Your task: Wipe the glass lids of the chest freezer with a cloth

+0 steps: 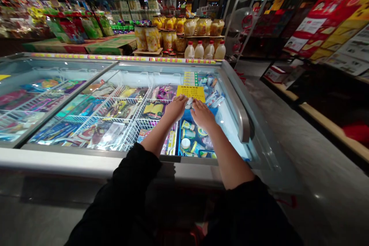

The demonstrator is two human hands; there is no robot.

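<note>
Both arms reach forward over a chest freezer [196,169] with a glass top. My left hand [175,107] lies palm down, fingers stretched forward, at the lower left corner of a yellow sign [190,91] with dark printed text. Beside it, my right hand [202,114] is also palm down with fingers extended, at the sign's lower right. Neither hand visibly grips anything; the palms and undersides of the fingers are hidden. Below my hands, ice cream cups [188,133] lie in a blue basket. Wrapped ice creams [215,99] sit to the right of the sign.
White wire baskets [129,123] with packaged frozen goods fill the freezer's middle. A curved metal handle [243,127] runs along its right side. Jars [151,38] and white bottles with red caps [199,50] stand behind. A low shelf [319,117] borders the aisle floor on the right.
</note>
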